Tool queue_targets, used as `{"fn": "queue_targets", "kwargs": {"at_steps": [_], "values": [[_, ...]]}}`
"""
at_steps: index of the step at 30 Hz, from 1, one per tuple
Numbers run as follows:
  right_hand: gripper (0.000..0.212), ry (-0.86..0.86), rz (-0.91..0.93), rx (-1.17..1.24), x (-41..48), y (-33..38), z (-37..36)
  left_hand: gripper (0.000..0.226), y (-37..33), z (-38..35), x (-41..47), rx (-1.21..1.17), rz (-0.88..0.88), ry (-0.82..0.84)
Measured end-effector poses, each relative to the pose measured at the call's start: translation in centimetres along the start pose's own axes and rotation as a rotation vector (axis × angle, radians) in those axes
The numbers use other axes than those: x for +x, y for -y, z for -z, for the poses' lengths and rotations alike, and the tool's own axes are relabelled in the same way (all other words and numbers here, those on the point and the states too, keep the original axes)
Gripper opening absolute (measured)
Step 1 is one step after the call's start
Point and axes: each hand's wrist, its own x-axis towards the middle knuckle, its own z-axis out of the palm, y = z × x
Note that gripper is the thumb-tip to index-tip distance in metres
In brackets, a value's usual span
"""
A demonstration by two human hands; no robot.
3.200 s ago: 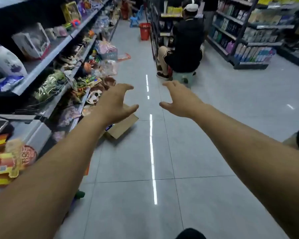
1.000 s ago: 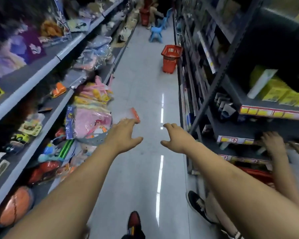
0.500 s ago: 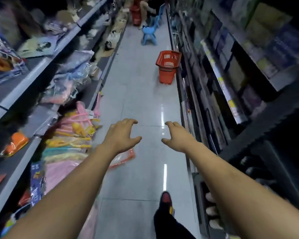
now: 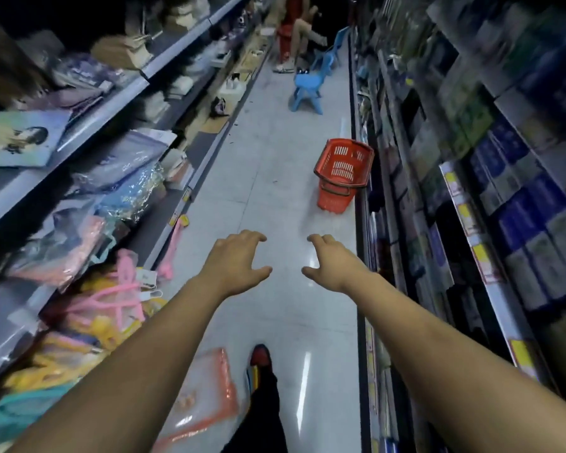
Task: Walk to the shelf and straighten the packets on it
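Both my arms stretch forward over a grey tiled shop aisle. My left hand (image 4: 234,263) hangs palm down with loosely curled fingers and holds nothing. My right hand (image 4: 332,261) is beside it, a short gap apart, also empty with relaxed fingers. Ahead of the hands, a red plastic shopping basket (image 4: 340,178) stands on the floor against the right-hand shelving. My foot in a red and black shoe (image 4: 260,358) is on the floor below the hands.
Shelves of packaged goods (image 4: 89,204) line the left, shelves of boxes (image 4: 490,178) the right. A clear bag with orange trim (image 4: 203,400) lies on the floor near my foot. Farther on stand a blue child's chair (image 4: 306,89) and a seated person (image 4: 299,31).
I have walked down the aisle past a seated person; the red basket and blue chair are much closer. Both hands stay held out in front, empty.
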Motion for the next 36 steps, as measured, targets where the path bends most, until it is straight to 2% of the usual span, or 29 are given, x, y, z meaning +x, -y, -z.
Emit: {"fn": "queue_targets", "kwargs": {"at_steps": [10, 14, 19, 23, 29, 36], "values": [[0.075, -0.071, -0.100, 0.054, 30.4, -5.0, 14.9, 0.070, 6.5, 7.6, 35.2, 0.036, -0.110, 0.056], [0.076, -0.073, -0.112, 0.074, 42.1, -7.7, 18.2, 0.069, 8.6, 8.6, 48.2, 0.047, -0.135, 0.063], [0.076, -0.028, -0.089, 0.092, 59.6, -11.5, 21.6, 0.070, 12.9, 8.7, 65.4, 0.052, -0.099, 0.077], [0.075, 0.026, -0.028, 0.062, 73.1, -13.4, 28.0, 0.069, 15.9, 12.2, 77.6, 0.022, -0.015, 0.092], [0.076, 0.022, 0.027, 0.005, 92.1, -14.2, 38.3, 0.067, 20.5, 17.5, 94.4, -0.021, 0.046, 0.027], [0.076, 0.014, 0.020, -0.015, 115.0, -16.2, 43.3, 0.067, 28.9, 18.0, 116.6, 0.012, 0.059, 0.035]]}}
